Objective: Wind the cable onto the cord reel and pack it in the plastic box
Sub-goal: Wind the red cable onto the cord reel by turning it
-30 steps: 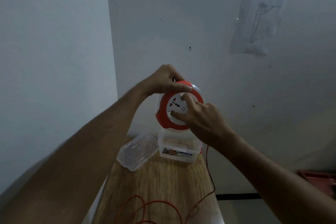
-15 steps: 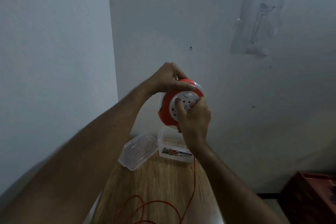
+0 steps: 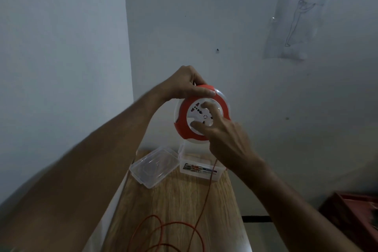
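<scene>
A round red and white cord reel is held up in the air in front of the wall. My left hand grips its top rim. My right hand has its fingers curled on the white socket face at the centre of the reel. A thin orange cable hangs from the reel's underside and lies in loose loops on the wooden table. The clear plastic box stands at the table's far end, with its clear lid lying to its left.
The table is narrow and runs away from me to a white wall corner. A dark red crate sits on the floor at the right. A pencil sketch is taped on the wall above.
My right hand has turned on the reel's white centre, its wrist swinging from below the reel out to the right. The hanging cable has shifted with it. My left hand keeps its grip.
</scene>
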